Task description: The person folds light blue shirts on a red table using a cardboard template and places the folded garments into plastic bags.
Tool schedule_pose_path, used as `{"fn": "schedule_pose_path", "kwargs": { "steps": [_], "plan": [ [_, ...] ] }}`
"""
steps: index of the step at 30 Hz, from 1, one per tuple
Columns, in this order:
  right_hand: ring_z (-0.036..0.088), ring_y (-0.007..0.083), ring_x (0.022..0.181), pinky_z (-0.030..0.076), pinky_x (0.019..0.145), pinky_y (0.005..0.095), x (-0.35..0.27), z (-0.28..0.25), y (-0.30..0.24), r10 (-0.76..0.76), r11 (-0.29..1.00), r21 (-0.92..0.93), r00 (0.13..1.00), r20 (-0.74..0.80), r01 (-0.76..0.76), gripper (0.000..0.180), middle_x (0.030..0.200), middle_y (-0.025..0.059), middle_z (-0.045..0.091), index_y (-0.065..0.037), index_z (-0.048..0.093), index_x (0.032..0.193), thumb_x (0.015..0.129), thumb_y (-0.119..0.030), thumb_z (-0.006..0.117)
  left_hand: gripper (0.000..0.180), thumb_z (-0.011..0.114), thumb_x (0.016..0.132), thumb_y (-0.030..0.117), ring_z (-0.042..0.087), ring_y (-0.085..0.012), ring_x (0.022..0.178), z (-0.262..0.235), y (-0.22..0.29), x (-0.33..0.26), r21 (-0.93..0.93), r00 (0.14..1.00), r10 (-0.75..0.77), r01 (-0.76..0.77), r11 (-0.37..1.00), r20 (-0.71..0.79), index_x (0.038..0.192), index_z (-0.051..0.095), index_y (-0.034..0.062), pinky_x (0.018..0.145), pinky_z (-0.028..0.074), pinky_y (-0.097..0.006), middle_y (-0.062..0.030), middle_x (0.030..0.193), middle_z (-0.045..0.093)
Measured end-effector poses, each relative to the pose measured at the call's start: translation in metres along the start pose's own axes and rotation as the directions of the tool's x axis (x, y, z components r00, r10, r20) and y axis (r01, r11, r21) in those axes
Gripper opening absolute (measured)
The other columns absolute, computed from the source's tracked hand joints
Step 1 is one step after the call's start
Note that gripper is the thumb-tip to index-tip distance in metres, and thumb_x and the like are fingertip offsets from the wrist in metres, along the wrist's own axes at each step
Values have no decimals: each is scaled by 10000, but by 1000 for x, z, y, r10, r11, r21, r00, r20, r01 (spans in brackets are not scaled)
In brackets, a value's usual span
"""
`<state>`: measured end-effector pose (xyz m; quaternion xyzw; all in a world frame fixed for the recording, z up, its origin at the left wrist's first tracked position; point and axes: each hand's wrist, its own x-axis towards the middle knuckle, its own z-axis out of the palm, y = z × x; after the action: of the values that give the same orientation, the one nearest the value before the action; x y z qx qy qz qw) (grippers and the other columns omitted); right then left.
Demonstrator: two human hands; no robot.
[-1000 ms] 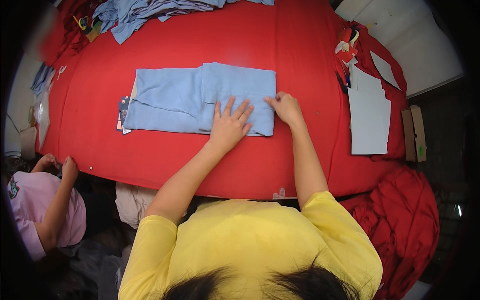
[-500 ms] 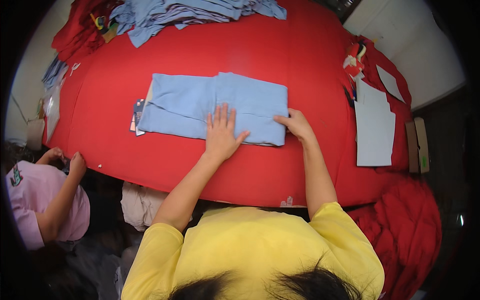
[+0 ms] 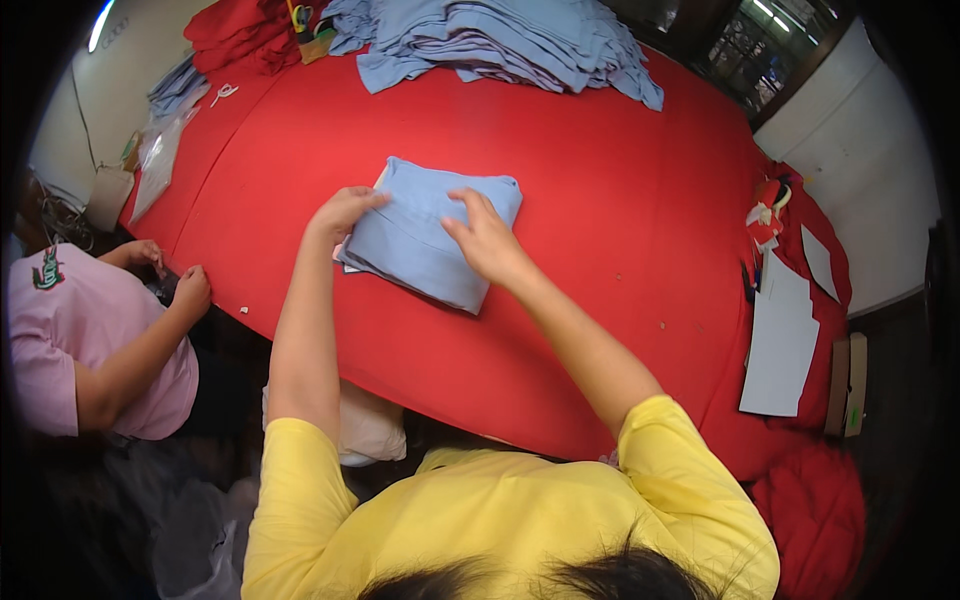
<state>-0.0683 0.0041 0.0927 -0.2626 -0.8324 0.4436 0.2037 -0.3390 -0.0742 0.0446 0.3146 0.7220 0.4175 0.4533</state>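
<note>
A light-blue garment point(image 3: 425, 245) lies folded into a compact, roughly square bundle on the red-covered table point(image 3: 600, 210). Part of a tag point(image 3: 341, 256) sticks out from under its lower left side. My left hand point(image 3: 345, 208) is at the bundle's left edge, fingers bent together over the upper left border and apparently pinching the cloth. Over the right half, my right hand point(image 3: 485, 240) has its thumb and fingers apart and grips nothing; whether the fingertips touch the cloth is hard to tell.
A pile of light-blue garments point(image 3: 520, 45) stands at the back, with red cloth point(image 3: 240, 35) beside it. White sheets point(image 3: 782, 335) lie at the right edge. A clear plastic bag point(image 3: 160, 165) is at far left. A co-worker in a pink shirt point(image 3: 100, 345) sits at the left.
The long garment has been folded over into a shorter bundle. My left hand has moved to its left edge; my right hand has let go of the right end. The view has turned.
</note>
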Motion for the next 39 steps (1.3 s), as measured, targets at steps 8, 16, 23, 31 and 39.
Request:
{"fn": "schedule_pose_path", "kwargs": {
  "steps": [8, 16, 23, 31, 39],
  "plan": [
    [143, 325, 1448, 126, 1126, 614, -50, 30, 53, -117, 809, -578, 993, 21, 108, 624, 1530, 162, 252, -122, 413, 1409, 878, -377, 618, 429, 677, 827, 331, 470, -347, 1184, 54, 9, 1, 656, 884, 222, 118, 745, -411, 1124, 650, 23, 980, 422, -449, -185, 1266, 494],
    [237, 349, 1415, 205, 1149, 488, -15, -76, 65, 233, 907, -267, 917, -323, -324, 575, 1509, 171, 308, -115, 435, 1405, 928, -422, 529, 300, 724, 804, 290, 599, -375, 958, 113, -3, -56, 607, 957, 193, -22, 794, -217, 886, 674, 5, 856, 491, -433, -203, 1048, 546],
    [206, 405, 1411, 87, 1064, 715, -33, -51, 84, -32, 447, -862, 959, -283, -240, 603, 1516, 119, 318, -222, 421, 1427, 917, -538, 475, 174, 633, 838, 134, 652, -273, 880, 225, -25, -105, 313, 920, 385, -387, 867, 70, 930, 671, -9, 781, 513, -375, -174, 994, 601],
    [302, 317, 1382, 117, 1097, 655, -92, -49, 105, -299, 600, -777, 954, -1, 187, 526, 1424, 81, 454, -205, 553, 1315, 875, -494, 557, 184, 620, 865, 74, 645, -191, 798, 191, -9, -71, 272, 849, 515, -471, 839, -119, 1015, 630, -33, 730, 523, -317, -146, 980, 655],
    [283, 314, 1390, 157, 1108, 600, -140, -12, 96, -147, 645, -759, 961, -235, -87, 454, 1422, 69, 445, -195, 556, 1302, 884, -369, 589, 232, 700, 818, 114, 624, -152, 774, 198, -1, -60, 377, 874, 483, -465, 801, 50, 994, 652, -31, 710, 517, -291, -103, 883, 657]
  ]
}}
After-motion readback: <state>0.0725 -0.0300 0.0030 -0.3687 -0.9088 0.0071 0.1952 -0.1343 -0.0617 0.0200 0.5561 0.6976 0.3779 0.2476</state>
